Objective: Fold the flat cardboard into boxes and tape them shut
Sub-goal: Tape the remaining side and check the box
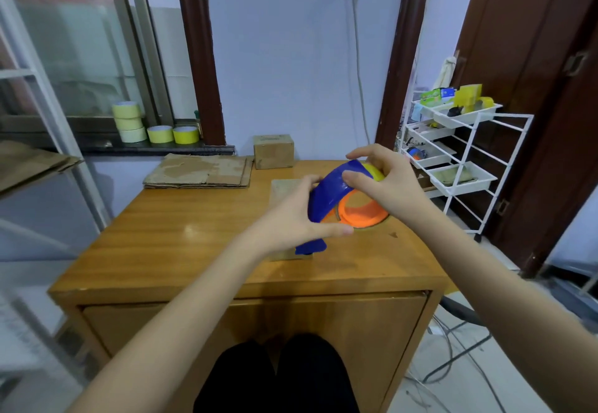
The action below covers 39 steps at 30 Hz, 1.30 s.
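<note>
A blue and orange tape dispenser [336, 195] with a yellow tape roll [375, 171] is held above the wooden table [181, 234]. My left hand [291, 218] grips the dispenser's blue body from the left, thumb under it. At the yellow roll end, my right hand [382, 179] pinches the top. A small cardboard piece [286, 187] lies on the table under the dispenser, mostly hidden by my hands. At the table's back edge stands a folded box [273, 151], with a stack of flat cardboard [200, 170] to its left.
Several yellow tape rolls [155, 127] sit on the window sill at the back left. A white wire rack [453, 153] with trays stands right of the table. More flat cardboard [29, 160] rests on a shelf at far left. Cables lie on the floor at right.
</note>
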Available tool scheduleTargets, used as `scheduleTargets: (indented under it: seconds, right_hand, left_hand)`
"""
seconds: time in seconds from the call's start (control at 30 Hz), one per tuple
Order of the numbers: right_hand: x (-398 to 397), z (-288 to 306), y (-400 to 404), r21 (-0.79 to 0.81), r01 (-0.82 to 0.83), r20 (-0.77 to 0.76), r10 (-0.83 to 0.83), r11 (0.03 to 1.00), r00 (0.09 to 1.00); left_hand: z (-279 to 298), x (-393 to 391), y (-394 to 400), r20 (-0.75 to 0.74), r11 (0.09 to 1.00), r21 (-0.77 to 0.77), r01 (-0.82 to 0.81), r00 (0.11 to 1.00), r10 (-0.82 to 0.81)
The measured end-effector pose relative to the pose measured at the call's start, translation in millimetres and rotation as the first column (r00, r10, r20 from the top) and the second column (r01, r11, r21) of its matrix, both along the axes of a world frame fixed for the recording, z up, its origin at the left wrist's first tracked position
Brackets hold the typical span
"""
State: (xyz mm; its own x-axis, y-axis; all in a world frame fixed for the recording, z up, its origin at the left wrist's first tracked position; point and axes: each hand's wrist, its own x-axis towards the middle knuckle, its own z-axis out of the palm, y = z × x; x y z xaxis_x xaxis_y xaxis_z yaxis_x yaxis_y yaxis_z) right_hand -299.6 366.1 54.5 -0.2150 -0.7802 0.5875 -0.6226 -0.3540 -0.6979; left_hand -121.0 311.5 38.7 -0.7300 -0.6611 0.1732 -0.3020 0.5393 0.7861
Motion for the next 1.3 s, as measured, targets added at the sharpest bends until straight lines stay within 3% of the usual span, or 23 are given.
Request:
scheduleTargets:
  seconds: [0.17,0.3,0.37,0.43,0.5,0.6,0.73,0.8,0.87,1.0,1.07,1.2,1.3]
  right_hand:
    - [11.6,-3.3,-3.3,0.067,0.027,-0.074,-0.022,0.997,0.997]
    - [13.5,6.3,0.6,0.280,-0.026,-0.252,0.100,0.960,0.963]
    - [19.8,10.1,1.5,0.264,0.051,-0.450,0.077,0.963,0.890]
    - [27.2,14.4,0.8,0.142,0.162,-0.649,-0.032,0.977,0.761]
    - [31.1,17.7,-1.2,0.085,0.188,-0.729,-0.067,0.979,0.681]
    - [28.4,20.4,-1.2,0.237,0.140,-0.687,0.064,0.962,0.724]
    - [25.0,16.2,-4.4,0.222,0.117,-0.797,0.111,0.968,0.594]
    - [29.1,13.3,-5.6,0.282,0.108,-0.769,0.157,0.953,0.620]
    - [31.7,6.7,-6.4,0.280,0.112,-0.704,0.124,0.954,0.700]
    - [29.2,-12.4,-9.2,0.142,0.203,-0.769,-0.021,0.969,0.638]
    - [26.3,-18.4,-9.5,0.146,0.183,-0.726,-0.021,0.972,0.687]
    - [14.4,-21.9,-6.1,0.165,0.142,-0.665,0.003,0.976,0.747]
    - [0.3,-23.7,-0.3,0.186,0.126,-0.663,0.030,0.974,0.748]
  left_hand:
    - [-5.0,-6.1,-4.1,-0.055,0.971,-0.209,-0.114,0.993,0.105]
    - [-0.2,-0.3,-10.0,0.008,0.941,-0.318,-0.117,0.992,0.126]
    - [4.1,0.4,-11.9,0.030,0.932,-0.346,-0.110,0.991,0.128]
    - [8.4,-0.9,-11.2,0.027,0.932,-0.346,-0.106,0.992,0.123]
    - [12.4,-0.8,-11.1,0.036,0.930,-0.352,-0.105,0.991,0.126]
    - [14.3,3.6,-15.3,0.055,0.932,-0.341,-0.121,0.987,0.149]
    - [9.3,1.9,-11.7,0.174,0.891,-0.452,-0.047,0.975,0.140]
    - [6.9,-0.9,-8.3,0.173,0.883,-0.469,-0.032,0.977,0.127]
    - [6.6,-2.2,-9.1,0.146,0.887,-0.459,-0.054,0.980,0.135]
    - [1.0,-3.9,-12.3,0.173,0.876,-0.477,-0.070,0.970,0.172]
    - [-3.6,-4.3,-13.6,0.170,0.870,-0.488,-0.074,0.969,0.178]
    - [0.9,9.6,-17.8,0.210,0.920,-0.390,0.039,0.977,0.047]
    - [7.8,33.3,-27.9,0.112,0.989,-0.144,-0.018,0.993,0.034]
